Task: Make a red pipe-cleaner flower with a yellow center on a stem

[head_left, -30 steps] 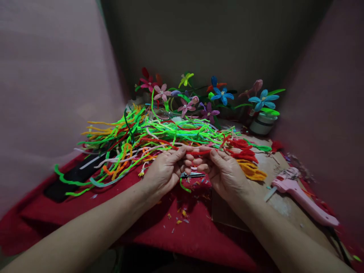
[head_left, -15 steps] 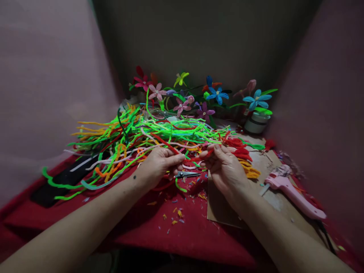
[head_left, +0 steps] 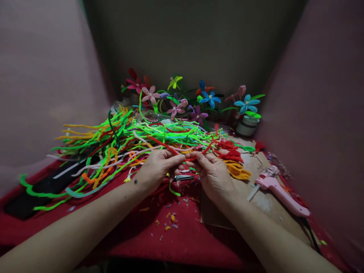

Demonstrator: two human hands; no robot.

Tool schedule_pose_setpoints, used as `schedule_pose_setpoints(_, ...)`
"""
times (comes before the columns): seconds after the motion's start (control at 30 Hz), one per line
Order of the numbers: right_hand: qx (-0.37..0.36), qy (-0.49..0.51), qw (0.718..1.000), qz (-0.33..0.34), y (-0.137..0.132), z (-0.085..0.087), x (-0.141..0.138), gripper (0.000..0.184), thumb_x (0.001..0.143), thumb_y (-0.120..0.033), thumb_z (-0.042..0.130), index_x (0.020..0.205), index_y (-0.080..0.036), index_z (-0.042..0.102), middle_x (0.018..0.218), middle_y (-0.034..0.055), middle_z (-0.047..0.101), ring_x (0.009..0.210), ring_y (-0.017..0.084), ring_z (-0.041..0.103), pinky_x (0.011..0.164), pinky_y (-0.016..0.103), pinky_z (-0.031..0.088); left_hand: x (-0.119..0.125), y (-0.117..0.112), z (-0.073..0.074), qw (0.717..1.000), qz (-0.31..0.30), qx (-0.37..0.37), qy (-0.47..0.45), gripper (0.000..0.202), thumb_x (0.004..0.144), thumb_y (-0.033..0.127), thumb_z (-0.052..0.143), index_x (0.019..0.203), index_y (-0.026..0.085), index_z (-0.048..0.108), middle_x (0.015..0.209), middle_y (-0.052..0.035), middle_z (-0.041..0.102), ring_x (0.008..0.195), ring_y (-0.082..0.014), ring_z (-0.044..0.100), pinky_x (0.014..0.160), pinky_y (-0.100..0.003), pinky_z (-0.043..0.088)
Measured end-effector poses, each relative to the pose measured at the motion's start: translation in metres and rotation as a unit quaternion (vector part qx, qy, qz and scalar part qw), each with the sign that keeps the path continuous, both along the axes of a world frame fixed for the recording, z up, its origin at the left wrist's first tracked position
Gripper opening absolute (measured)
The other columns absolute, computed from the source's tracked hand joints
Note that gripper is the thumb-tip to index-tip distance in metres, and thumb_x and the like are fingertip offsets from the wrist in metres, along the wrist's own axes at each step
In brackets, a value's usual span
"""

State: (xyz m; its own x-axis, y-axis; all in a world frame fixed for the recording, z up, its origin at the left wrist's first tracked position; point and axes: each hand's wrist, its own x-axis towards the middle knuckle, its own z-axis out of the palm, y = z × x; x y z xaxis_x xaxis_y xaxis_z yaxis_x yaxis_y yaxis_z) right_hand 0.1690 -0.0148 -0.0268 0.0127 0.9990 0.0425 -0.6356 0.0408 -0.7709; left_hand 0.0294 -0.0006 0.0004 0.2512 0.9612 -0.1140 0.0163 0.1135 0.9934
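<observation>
Between my two hands runs a red pipe cleaner (head_left: 191, 158). My left hand (head_left: 159, 165) pinches it between thumb and fingers, and one end of it seems to stick out up and to the left. My right hand (head_left: 215, 174) is closed on the same pipe cleaner close beside the left, with a red length rising past the fingers. Just below the fingers lie small scissors (head_left: 183, 177) on the red cloth, their handles hidden by my left hand. Behind the hands spreads a pile of mostly green pipe cleaners (head_left: 170, 132).
Several pipe-cleaner flowers (head_left: 210, 99) stand at the back, near a jar (head_left: 248, 126). On cardboard (head_left: 267, 212) at the right rest a pink glue gun (head_left: 284, 191) and orange (head_left: 238, 170) and red looped pieces (head_left: 231, 156). A black case (head_left: 36, 191) lies left. Scraps dot the red cloth (head_left: 136, 231).
My right hand has come in closer to my left, shortening the red span between them. The whole view has shifted slightly, with the objects now further left.
</observation>
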Motion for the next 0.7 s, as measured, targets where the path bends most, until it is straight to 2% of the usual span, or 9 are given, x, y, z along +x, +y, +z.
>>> schedule_pose_setpoints(0.17, -0.012, -0.051, 0.999, 0.016, 0.002, -0.005, 0.003, 0.013, 0.069, -0.026, 0.072, 0.073, -0.014, 0.070, 0.065, 0.0003, 0.066, 0.052, 0.009, 0.059, 0.042, 0.016, 0.048, 0.008, -0.007, 0.011, 0.999, 0.017, 0.024, 0.013, 0.014, 0.064, 0.014, 0.073, 0.054, 0.011, 0.063, 0.041, 0.0039, 0.051, 0.035, -0.0042, 0.039, 0.036, -0.017, 0.028)
schedule_pose_setpoints(0.3, -0.012, -0.081, 0.995, 0.060, 0.000, -0.009, 0.004, 0.017, 0.069, -0.030, 0.071, 0.077, -0.015, 0.070, 0.057, -0.0024, 0.061, 0.039, 0.006, 0.051, 0.034, 0.015, 0.041, 0.006, -0.005, 0.006, 1.000, -0.018, 0.001, 0.010, 0.008, 0.062, 0.014, 0.073, 0.063, 0.012, 0.066, 0.054, -0.0003, 0.063, 0.045, -0.0087, 0.053, 0.042, -0.017, 0.036)
schedule_pose_setpoints(0.4, -0.021, -0.104, 0.991, 0.078, -0.004, -0.009, 0.004, 0.020, 0.068, -0.029, 0.072, 0.083, -0.016, 0.071, 0.060, -0.0013, 0.062, 0.040, 0.007, 0.052, 0.034, 0.016, 0.040, 0.002, -0.003, -0.002, 0.999, -0.030, -0.004, -0.015, 0.014, 0.066, 0.020, 0.072, 0.076, 0.012, 0.068, 0.066, -0.0047, 0.068, 0.056, -0.0134, 0.060, 0.048, -0.019, 0.041)
schedule_pose_setpoints(0.47, -0.013, -0.126, 0.989, 0.079, -0.006, -0.008, 0.004, 0.021, 0.070, -0.028, 0.070, 0.087, -0.017, 0.072, 0.061, -0.0008, 0.063, 0.041, 0.006, 0.050, 0.035, 0.016, 0.039, 0.000, -0.002, -0.005, 0.999, -0.023, -0.006, -0.030, 0.018, 0.068, 0.025, 0.071, 0.080, 0.013, 0.068, 0.067, -0.0050, 0.068, 0.055, -0.0136, 0.060, 0.046, -0.019, 0.041)
schedule_pose_setpoints(0.7, 0.021, -0.226, 0.972, 0.065, -0.009, -0.006, 0.004, 0.019, 0.072, -0.023, 0.066, 0.088, -0.017, 0.074, 0.058, -0.0019, 0.060, 0.048, 0.007, 0.046, 0.042, 0.019, 0.038, -0.001, 0.000, -0.013, 0.998, -0.004, -0.018, -0.052, 0.019, 0.068, 0.031, 0.071, 0.076, 0.014, 0.066, 0.062, -0.0014, 0.062, 0.047, -0.0083, 0.052, 0.042, -0.017, 0.036)
